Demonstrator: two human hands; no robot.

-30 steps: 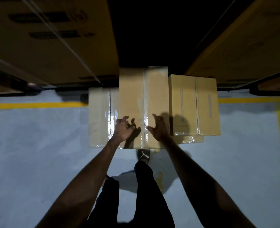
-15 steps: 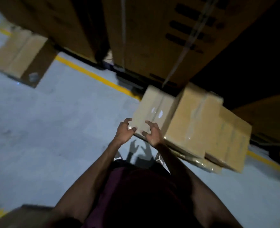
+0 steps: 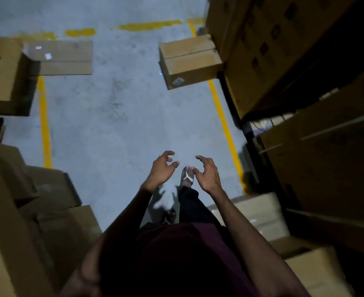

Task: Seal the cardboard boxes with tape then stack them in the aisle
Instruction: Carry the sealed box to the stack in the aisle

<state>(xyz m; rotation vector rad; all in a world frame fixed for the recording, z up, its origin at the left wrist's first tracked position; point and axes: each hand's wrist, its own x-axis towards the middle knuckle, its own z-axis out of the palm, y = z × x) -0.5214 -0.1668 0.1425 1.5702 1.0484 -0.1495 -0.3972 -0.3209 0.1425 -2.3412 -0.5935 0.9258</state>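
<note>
A closed cardboard box (image 3: 189,61) sat on the grey floor beside the yellow floor line (image 3: 223,118), its far side close against the tall stacked cartons on the right; its top flaps met along a centre seam, and a small diamond label showed on its near face. Whether tape covered that seam could not be told. Well to the left of that box, across the floor, a flattened sheet of cardboard (image 3: 64,57) lay level with glints of clear tape on it. Just left of the sheet stood an open carton (image 3: 7,82), something pale visible through its top opening.
</note>
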